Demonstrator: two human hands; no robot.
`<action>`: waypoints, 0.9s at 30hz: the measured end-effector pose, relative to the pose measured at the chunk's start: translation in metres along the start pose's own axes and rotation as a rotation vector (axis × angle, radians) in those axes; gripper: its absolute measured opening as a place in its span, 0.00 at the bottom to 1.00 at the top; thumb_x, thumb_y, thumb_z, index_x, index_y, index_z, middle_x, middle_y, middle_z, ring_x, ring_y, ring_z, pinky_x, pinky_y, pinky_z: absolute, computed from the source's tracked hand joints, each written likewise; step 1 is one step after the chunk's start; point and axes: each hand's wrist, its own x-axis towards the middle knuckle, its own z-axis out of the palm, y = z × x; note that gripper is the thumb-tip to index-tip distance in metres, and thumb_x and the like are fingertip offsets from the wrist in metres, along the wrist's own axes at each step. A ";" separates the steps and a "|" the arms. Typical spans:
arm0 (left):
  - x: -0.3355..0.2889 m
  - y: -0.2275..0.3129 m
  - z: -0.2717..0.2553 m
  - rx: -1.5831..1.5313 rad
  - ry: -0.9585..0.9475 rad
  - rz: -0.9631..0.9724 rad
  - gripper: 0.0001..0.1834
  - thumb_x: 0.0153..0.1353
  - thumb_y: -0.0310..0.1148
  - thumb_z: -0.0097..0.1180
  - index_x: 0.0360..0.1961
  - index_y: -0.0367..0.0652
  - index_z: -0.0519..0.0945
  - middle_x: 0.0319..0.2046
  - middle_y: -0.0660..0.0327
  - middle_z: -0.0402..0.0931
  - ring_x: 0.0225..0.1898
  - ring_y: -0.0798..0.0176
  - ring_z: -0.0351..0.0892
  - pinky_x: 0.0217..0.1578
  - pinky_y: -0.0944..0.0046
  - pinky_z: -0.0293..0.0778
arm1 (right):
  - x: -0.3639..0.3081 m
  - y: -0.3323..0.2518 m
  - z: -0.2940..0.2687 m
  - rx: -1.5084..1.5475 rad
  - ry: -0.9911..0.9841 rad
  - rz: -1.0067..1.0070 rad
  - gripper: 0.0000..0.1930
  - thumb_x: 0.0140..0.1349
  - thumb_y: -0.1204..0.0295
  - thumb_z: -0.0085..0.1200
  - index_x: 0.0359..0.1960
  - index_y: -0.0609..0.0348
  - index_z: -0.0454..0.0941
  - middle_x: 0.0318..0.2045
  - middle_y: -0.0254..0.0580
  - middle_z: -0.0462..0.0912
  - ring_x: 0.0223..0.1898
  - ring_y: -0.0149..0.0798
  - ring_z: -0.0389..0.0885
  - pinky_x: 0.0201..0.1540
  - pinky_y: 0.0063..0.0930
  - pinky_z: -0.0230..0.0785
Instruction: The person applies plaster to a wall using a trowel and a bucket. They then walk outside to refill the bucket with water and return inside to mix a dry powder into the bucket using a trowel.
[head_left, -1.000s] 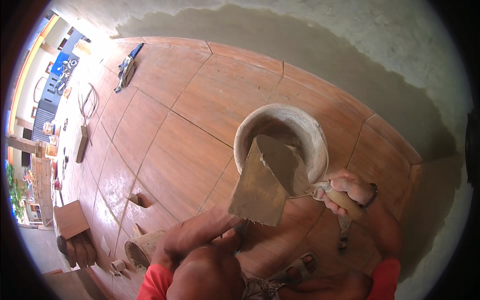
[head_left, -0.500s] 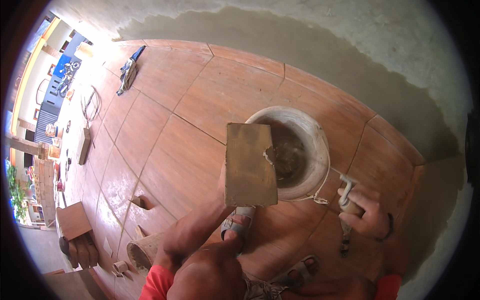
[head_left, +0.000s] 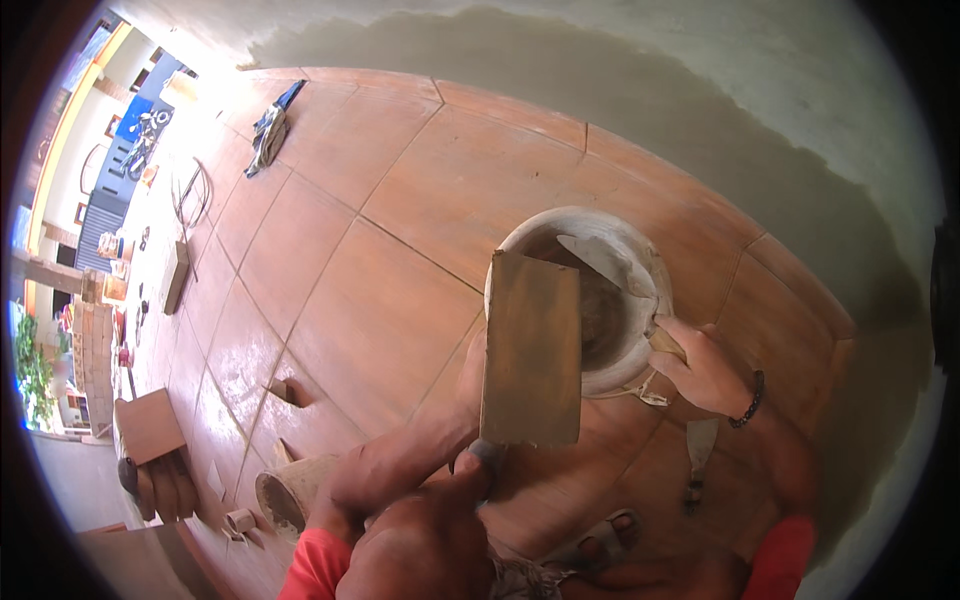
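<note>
In my left hand [head_left: 470, 385], largely hidden behind it, is a flat rectangular plasterer's hawk [head_left: 532, 350], smeared grey-brown. Its upper part overlaps the left side of a pale, round bucket [head_left: 560, 218] that holds a murky grey-brown mix. My right hand [head_left: 705, 372] closes round the wooden handle of a trowel [head_left: 612, 264]. The trowel's pale blade reaches over the bucket's rim and lies across the opening. Below my right hand, a putty knife [head_left: 701, 445] with a dark handle rests on the tiles.
Damp grey plaster covers the lower wall [head_left: 700, 130], above a tiled skirting. To the left stand a tipped pail [head_left: 290, 490], a brown tile [head_left: 150, 425] on stacked blocks and a long block [head_left: 174, 278]. A crumpled cloth [head_left: 268, 140] lies farther off. My sandalled foot [head_left: 605, 535] is near.
My right hand has brought the trowel leftward and up from beside the bucket, so its blade now extends over the opening. The hawk has shifted slightly right and down.
</note>
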 end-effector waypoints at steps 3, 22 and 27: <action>0.006 0.005 -0.006 0.062 0.016 0.021 0.14 0.63 0.29 0.42 0.49 0.38 0.69 0.39 0.59 0.73 0.35 0.65 0.76 0.32 0.66 0.77 | -0.010 -0.006 0.003 0.110 0.091 -0.079 0.21 0.50 0.71 0.55 0.44 0.72 0.69 0.28 0.61 0.76 0.31 0.57 0.78 0.32 0.39 0.69; 0.014 0.004 0.014 -0.033 -0.016 -0.074 0.14 0.63 0.33 0.42 0.46 0.39 0.71 0.37 0.60 0.74 0.34 0.67 0.76 0.32 0.67 0.76 | -0.051 0.003 0.016 -0.093 -0.033 -0.623 0.12 0.47 0.67 0.61 0.31 0.58 0.77 0.25 0.37 0.76 0.22 0.35 0.77 0.23 0.26 0.71; 0.003 0.002 0.014 0.315 -0.076 0.073 0.14 0.64 0.34 0.41 0.46 0.39 0.71 0.38 0.61 0.73 0.35 0.69 0.74 0.33 0.67 0.75 | -0.035 -0.001 0.029 -0.112 0.094 -0.439 0.15 0.49 0.69 0.59 0.38 0.60 0.76 0.25 0.43 0.76 0.24 0.43 0.77 0.25 0.32 0.71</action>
